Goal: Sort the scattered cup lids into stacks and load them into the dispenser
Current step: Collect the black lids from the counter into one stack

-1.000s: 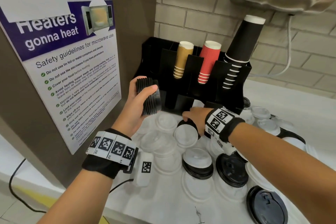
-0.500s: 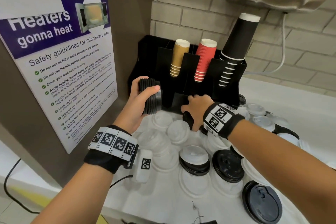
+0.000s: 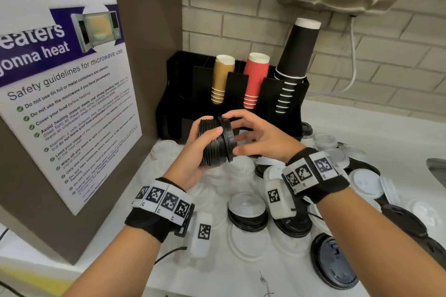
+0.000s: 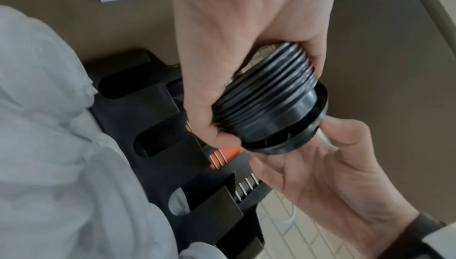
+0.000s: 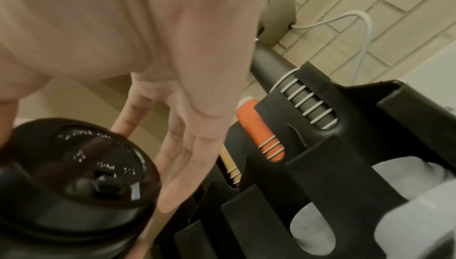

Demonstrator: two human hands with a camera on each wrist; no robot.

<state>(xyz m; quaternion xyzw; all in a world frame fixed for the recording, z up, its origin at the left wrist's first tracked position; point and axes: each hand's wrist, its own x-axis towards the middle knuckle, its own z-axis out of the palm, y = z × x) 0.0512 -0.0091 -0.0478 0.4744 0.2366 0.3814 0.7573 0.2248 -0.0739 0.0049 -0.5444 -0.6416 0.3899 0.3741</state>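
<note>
Black lids (image 3: 213, 144) held between both hands, stack's far end hidden

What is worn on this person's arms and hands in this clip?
Both forearms are bare, no sleeves or gloves. The left hand and right hand each have a black wristband carrying white tiles printed with black square marker codes, plus a white camera pod marked likewise.

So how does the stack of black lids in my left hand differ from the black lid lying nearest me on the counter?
The stack of black lids is many nested lids held sideways off the counter by the left hand; the single black lid lies flat and alone at the counter's near edge. Both are round and black.
</note>
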